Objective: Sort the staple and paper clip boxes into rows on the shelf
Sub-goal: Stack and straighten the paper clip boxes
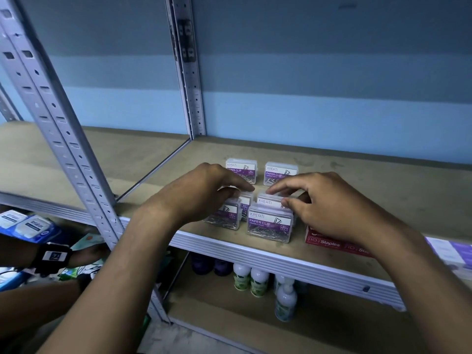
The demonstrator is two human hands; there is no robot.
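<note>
Clear plastic paper clip boxes stand in two columns on the shelf (383, 190). The left hand (201, 192) curls over the left middle box (245, 200); the right hand (329, 203) pinches the right middle box (267, 200). Red staples boxes (329, 243) lie beneath the right wrist.

Six clear paper clip boxes (270, 222) on the shelf (383, 190), two red staple boxes (332, 242), two hands (201, 190), about six bottles (259, 282) on the shelf below
</note>
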